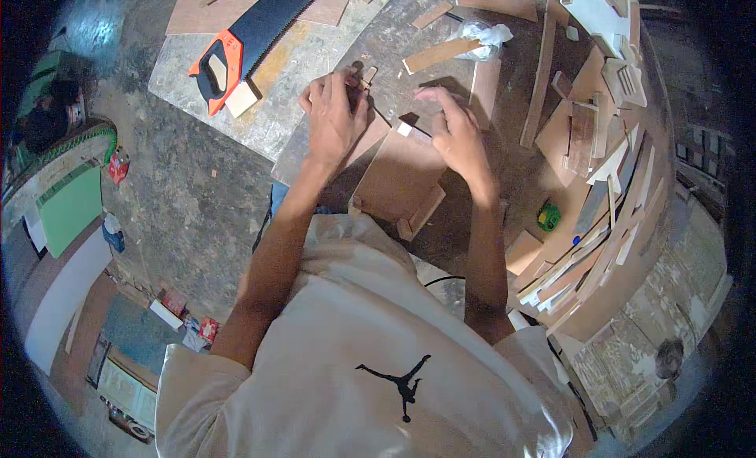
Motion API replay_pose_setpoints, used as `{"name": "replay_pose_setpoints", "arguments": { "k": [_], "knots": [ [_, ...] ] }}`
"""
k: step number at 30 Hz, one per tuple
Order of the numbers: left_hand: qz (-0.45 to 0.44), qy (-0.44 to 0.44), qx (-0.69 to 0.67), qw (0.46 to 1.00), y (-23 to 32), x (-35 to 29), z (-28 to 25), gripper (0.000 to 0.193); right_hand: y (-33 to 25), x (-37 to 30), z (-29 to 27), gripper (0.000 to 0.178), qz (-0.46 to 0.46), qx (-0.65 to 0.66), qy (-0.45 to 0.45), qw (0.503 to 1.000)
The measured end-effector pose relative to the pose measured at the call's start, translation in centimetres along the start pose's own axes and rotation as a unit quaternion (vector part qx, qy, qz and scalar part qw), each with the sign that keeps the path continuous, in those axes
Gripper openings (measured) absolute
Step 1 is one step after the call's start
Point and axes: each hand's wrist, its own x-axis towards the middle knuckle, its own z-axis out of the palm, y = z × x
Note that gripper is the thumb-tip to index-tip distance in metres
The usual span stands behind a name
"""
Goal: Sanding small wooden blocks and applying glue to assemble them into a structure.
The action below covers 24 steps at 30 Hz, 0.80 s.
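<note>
My left hand (pixel 333 118) is closed around a small dark piece near a little wooden block (pixel 368 74) on the bench. My right hand (pixel 454 131) hovers with fingers spread over the far edge of a brown board assembly (pixel 398 182), near a small pale block (pixel 405 129) on that edge. The assembly is a flat panel with short side pieces (pixel 421 214) fixed at its near end. What the left fingers hold is mostly hidden.
A handsaw (pixel 244 40) with orange-and-black handle lies on a grey slab (pixel 268 103) at upper left. Wood strips (pixel 441 55), a crumpled plastic bag (pixel 482 39), stacked offcuts (pixel 598 135) and a green tape measure (pixel 549 215) crowd the right. Boxes sit on the floor at left.
</note>
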Motion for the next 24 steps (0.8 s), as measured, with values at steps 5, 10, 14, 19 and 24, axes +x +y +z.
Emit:
{"name": "replay_pose_setpoints", "arguments": {
  "k": [5, 10, 14, 19, 24],
  "knots": [
    [0.006, -0.014, -0.015, 1.000, -0.9, 0.3, -0.3, 0.045, 1.6, 1.7, 0.2, 0.032, 0.015, 0.085, -0.059, 0.994],
    [0.031, -0.044, -0.062, 0.997, -1.8, 1.1, -0.6, 0.048, 2.9, 2.8, 1.2, 0.025, -0.051, 0.062, -0.052, 0.995],
    [0.044, -0.096, -0.095, 0.990, -2.8, 1.7, -0.8, 0.051, 2.4, 3.4, 1.8, 0.027, -0.040, 0.073, -0.011, 0.996],
    [0.058, -0.172, -0.141, 0.973, -3.1, 3.2, -1.7, 0.057, 2.8, 4.3, 2.4, 0.038, -0.017, 0.109, -0.022, 0.994],
    [0.080, -0.211, -0.138, 0.964, -3.1, 4.0, -1.8, 0.065, 3.4, 4.9, 2.5, 0.034, 0.006, 0.102, -0.032, 0.994]
  ]
}}
